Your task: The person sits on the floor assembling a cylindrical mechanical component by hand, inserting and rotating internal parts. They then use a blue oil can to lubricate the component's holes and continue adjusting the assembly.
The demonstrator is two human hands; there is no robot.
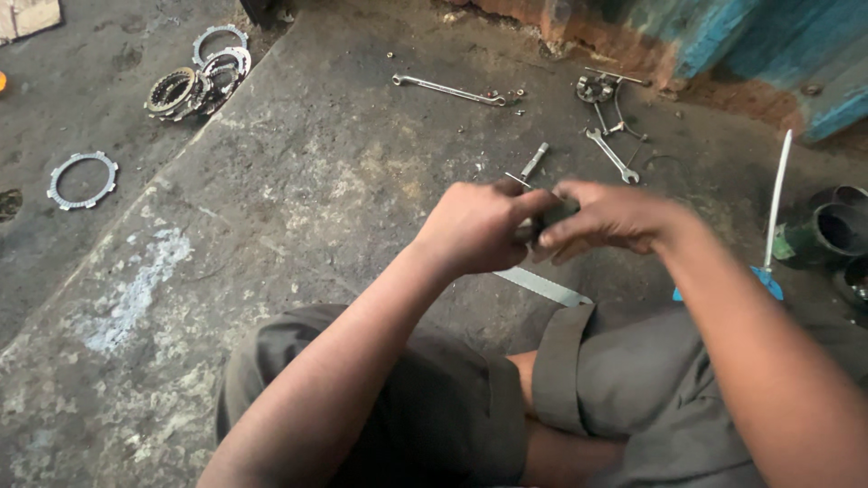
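Leftmost, a single toothed ring plate (pixel 82 180) lies flat on the dark ground, and up beyond it a heap of similar ring plates (pixel 198 79) leans together, some friction-lined and some bare steel; judging by how they lie, they are already out of whatever housed them and are set aside. Moving across the concrete slab (pixel 298 190), a long ring spanner (pixel 449 89) rests by itself with a few small nuts near its end, untouched. At the middle, the left hand (pixel 477 226) and the right hand (pixel 608 217) meet above the person's knees, and both close on a small dark part (pixel 553 213) between them: the left fingers are curled around its near side, the right fingers and thumb pinch it from the other side. What the part is, and whether it is being opened or put together, cannot be told, since the hands cover most of it and the frame is blurred there. Below the hands a flat metal strip (pixel 542 286) lies on the slab, and just behind them a socket extension (pixel 532 163). Further right sit an open-ended spanner (pixel 612 155) and a small cluster of metal fittings (pixel 598 88), still loose. At the far right a white rod (pixel 777 199) stands beside dark round cans (pixel 836 226). The work looks mid-way, with loose pieces yet to be dealt with.
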